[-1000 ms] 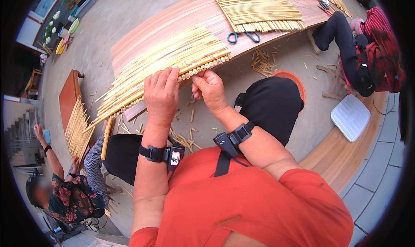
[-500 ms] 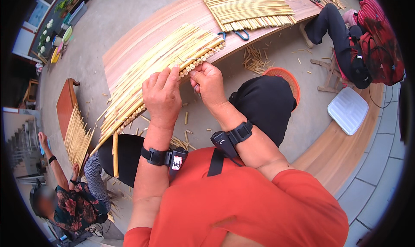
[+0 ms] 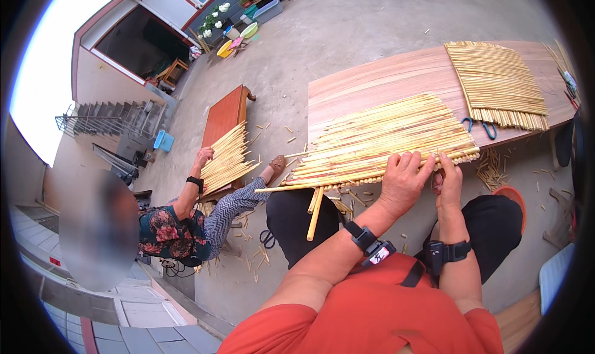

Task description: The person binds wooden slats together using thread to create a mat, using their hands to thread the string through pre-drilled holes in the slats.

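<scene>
Left hand: the bare left hand, right of centre, is palm down, fingers half bent and side by side over the near edge of the mat; can't tell if it's really gripping a stick
Right hand: the bare right hand is just beside it, mostly closed, fingers curled in at the near-right corner; can't make out what's in the pinch, if anything
Stick mat: the yellow mat of thin round sticks is right of centre, slanting across the pale wood-grain tabletop, its left end sticking out past the edge
Blocking the view: both hands cover bits of the mat's near edge
By the knee: loose yellow sticks slant down below the mat, lower centre
Upper right: a second yellow stick mat, blue-handled scissors just beside it
Right edge: orange plastic basket, partly behind the knee
Left side: co-worker in a floral top, one hand at the yellow sticks on a red-brown wooden tabletop
</scene>
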`<move>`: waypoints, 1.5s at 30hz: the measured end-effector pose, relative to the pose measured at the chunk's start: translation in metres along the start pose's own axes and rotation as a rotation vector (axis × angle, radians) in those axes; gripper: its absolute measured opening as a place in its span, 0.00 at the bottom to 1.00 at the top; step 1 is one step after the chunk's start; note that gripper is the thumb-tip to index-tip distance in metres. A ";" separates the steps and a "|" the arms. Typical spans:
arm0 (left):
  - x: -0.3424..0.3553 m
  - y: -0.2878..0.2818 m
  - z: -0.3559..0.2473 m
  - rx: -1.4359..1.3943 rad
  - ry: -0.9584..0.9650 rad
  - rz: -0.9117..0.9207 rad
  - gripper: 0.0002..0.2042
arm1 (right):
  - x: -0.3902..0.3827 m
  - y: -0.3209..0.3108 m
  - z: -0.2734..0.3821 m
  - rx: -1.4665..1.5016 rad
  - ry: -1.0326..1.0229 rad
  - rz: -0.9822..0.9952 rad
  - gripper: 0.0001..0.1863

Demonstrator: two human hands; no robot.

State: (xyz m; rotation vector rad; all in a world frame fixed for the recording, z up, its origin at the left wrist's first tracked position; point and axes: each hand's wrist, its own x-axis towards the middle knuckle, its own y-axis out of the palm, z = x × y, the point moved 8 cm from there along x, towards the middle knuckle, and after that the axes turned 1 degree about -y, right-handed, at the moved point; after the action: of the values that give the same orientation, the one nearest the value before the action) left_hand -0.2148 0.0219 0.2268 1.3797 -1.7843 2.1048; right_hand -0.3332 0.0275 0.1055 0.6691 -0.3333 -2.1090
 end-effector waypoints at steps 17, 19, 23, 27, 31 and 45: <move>-0.002 0.002 0.005 -0.044 -0.054 0.022 0.19 | 0.001 0.001 0.005 -0.129 -0.001 -0.058 0.13; 0.004 -0.007 0.009 -0.132 -0.142 0.013 0.17 | -0.003 0.006 0.008 -0.142 0.007 -0.052 0.13; 0.012 0.017 0.030 -0.315 -0.411 0.149 0.11 | 0.003 0.002 -0.007 -0.193 0.057 0.059 0.15; 0.018 0.032 0.031 -0.435 -0.466 0.096 0.07 | 0.011 -0.002 -0.018 -0.135 0.079 0.041 0.17; 0.019 0.039 0.033 -0.416 -0.456 0.066 0.07 | 0.008 0.001 -0.020 -0.001 0.161 0.021 0.18; 0.017 0.054 0.038 -0.461 -0.663 0.122 0.06 | 0.006 0.002 -0.010 -0.256 0.047 -0.046 0.22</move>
State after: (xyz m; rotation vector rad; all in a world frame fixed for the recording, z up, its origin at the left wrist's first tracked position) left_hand -0.2328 -0.0349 0.1940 1.9799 -2.4172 1.1889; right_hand -0.3291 0.0221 0.0964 0.5783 -0.0202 -2.1289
